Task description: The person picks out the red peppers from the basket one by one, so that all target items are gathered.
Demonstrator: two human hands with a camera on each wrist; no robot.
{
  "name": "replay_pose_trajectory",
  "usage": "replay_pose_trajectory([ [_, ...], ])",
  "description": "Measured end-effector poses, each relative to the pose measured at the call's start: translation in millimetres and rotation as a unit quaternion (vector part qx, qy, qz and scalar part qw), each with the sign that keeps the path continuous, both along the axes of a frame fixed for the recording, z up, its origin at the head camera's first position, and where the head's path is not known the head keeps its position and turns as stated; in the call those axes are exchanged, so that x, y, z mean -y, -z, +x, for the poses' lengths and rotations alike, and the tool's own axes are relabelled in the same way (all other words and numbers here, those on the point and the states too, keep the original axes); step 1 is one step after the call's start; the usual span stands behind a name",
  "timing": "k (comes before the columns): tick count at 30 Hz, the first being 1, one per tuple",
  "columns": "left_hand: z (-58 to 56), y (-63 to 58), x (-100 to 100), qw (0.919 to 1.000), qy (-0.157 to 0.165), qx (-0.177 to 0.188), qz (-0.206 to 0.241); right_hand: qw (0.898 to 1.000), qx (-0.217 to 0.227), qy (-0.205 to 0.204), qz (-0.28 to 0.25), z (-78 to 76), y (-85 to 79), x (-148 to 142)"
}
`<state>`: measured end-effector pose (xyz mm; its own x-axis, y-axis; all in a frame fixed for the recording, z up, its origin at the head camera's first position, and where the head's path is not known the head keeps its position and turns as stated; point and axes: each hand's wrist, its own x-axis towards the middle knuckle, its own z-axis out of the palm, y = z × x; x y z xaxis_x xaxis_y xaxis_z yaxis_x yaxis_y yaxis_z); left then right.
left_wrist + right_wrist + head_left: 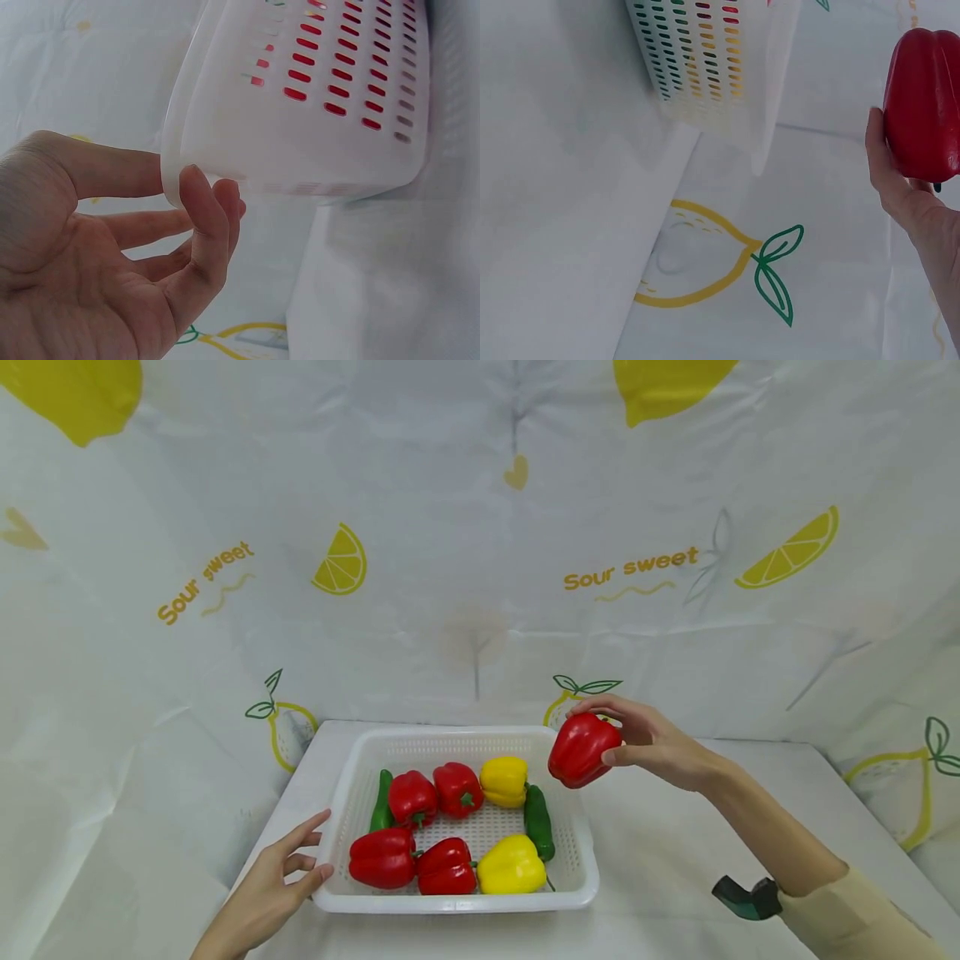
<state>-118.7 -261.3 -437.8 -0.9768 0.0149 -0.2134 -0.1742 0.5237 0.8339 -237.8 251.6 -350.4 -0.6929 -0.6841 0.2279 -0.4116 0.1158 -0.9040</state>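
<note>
My right hand point(651, 743) holds a red bell pepper point(582, 750) up in the air by the basket's right rear corner, thumb on one side and fingers over the other. The right wrist view shows this pepper point(924, 105) upright above the palm. At the left front of a white plastic basket point(457, 906), my left hand point(273, 877) pinches the rim, fingers curled against the wall in the left wrist view. Inside the basket lie several red peppers point(382, 858), a yellow pepper point(512, 865) in front, another yellow pepper point(504, 781) behind, and green vegetables point(538, 822) along both sides.
The basket stands on a white-covered table point(660, 868). Behind it hangs a white cloth point(420, 643) printed with lemons and lettering. A dark strap piece point(746, 897) shows at my right sleeve point(847, 914).
</note>
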Motion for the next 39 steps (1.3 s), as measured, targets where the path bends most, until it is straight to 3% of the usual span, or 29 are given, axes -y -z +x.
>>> replay_pose_trajectory([
  [12,1.2,2.3,0,0.9999,0.005,-0.009,-0.011,0.999,0.031,-0.028,-0.035,1.2,2.4,-12],
  [17,0.4,2.3,-1,0.9999,0.003,-0.007,-0.013,0.999,0.004,0.041,-0.006,6.0,-0.5,-12],
  [24,0.2,3.5,-1,0.9999,0.003,-0.006,-0.013,0.990,-0.029,0.131,0.048,12.1,-1.0,-10],
  [30,0.6,3.8,0,0.9999,0.006,-0.009,-0.012,0.984,-0.068,0.147,0.079,11.5,4.2,-11],
  [39,1.4,3.7,1,0.9998,0.011,-0.014,-0.008,0.985,-0.066,0.138,0.084,3.4,10.8,-27],
])
